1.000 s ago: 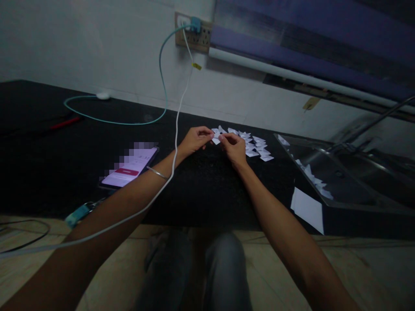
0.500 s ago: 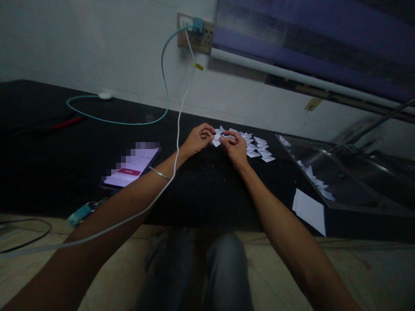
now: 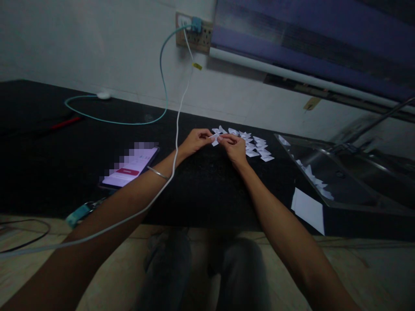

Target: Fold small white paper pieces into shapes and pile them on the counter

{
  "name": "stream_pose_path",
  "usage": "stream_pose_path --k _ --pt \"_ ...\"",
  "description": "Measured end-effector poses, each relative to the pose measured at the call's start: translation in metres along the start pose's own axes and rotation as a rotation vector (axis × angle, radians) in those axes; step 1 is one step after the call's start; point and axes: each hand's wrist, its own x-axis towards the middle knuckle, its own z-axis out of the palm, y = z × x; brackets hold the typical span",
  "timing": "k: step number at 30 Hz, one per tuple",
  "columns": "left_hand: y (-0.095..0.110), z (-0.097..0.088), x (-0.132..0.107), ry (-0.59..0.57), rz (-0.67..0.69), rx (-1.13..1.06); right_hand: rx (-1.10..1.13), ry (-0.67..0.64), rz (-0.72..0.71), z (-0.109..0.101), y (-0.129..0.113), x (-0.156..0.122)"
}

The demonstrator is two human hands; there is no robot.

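Note:
Between my two hands is a small piece of folded white paper (image 3: 215, 141). My left hand (image 3: 197, 141) pinches its left side between thumb and fingers. From the right, my right hand (image 3: 234, 148) grips the same piece, its thumb and index finger pressed on the edge. Part of the paper is hidden behind the fingertips. Just behind and to the right of my right hand lie several small folded white paper pieces (image 3: 263, 151) in overlapping rows on the black counter (image 3: 207, 185).
A lit phone (image 3: 129, 168) and keys with a teal tag (image 3: 78, 214) lie by my left forearm. A white cable (image 3: 177, 129) crosses over that arm. At right are a stack of white paper (image 3: 308, 209) and a metal sink (image 3: 350, 185), with more folded pieces (image 3: 313, 179) along its rim.
The fingers of both hands have shifted slightly around the folded paper, and less of it shows. My right knee has moved to the right.

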Motion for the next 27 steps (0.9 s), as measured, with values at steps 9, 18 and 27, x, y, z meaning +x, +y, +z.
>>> stream_pose_path --k 9,18,27 --pt "0.001 -0.004 -0.001 -0.024 -0.139 0.010 -0.031 -0.123 -0.007 0.000 0.001 -0.003" --pt "0.004 0.000 -0.001 -0.015 -0.177 -0.066 0.182 -0.071 0.176 0.001 0.001 0.000" --pt "-0.004 0.000 0.002 0.010 -0.181 -0.088 0.150 -0.031 0.184 0.000 0.011 0.003"
